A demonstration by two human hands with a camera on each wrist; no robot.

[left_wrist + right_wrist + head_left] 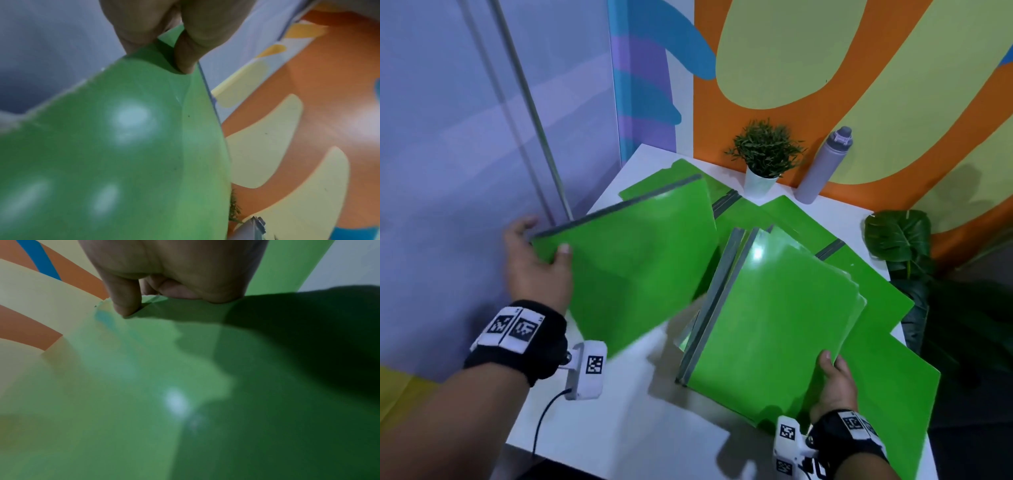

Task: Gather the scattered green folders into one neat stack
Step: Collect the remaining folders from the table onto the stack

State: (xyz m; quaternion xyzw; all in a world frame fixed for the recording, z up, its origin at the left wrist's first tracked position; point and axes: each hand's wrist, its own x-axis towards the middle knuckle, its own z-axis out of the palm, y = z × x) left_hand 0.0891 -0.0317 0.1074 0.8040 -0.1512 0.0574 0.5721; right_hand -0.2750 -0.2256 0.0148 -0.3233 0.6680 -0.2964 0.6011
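Observation:
My left hand (541, 253) pinches the near left corner of a green folder (633, 253) with a grey spine, lifted and tilted above the white table (619, 421); the left wrist view shows the thumb (185, 53) on that folder (123, 154). My right hand (834, 383) grips the near right edge of a small bundle of green folders (767, 325), raised off the table, with the thumb (125, 301) on top of the bundle (185, 402). Several more green folders (887, 359) lie spread flat on the table behind and to the right.
A small potted plant (765, 157) and a grey water bottle (825, 164) stand at the table's back edge against the orange and yellow wall. A dark leafy plant (900, 243) sits off the right side. A glass partition with a metal bar (530, 113) is at the left.

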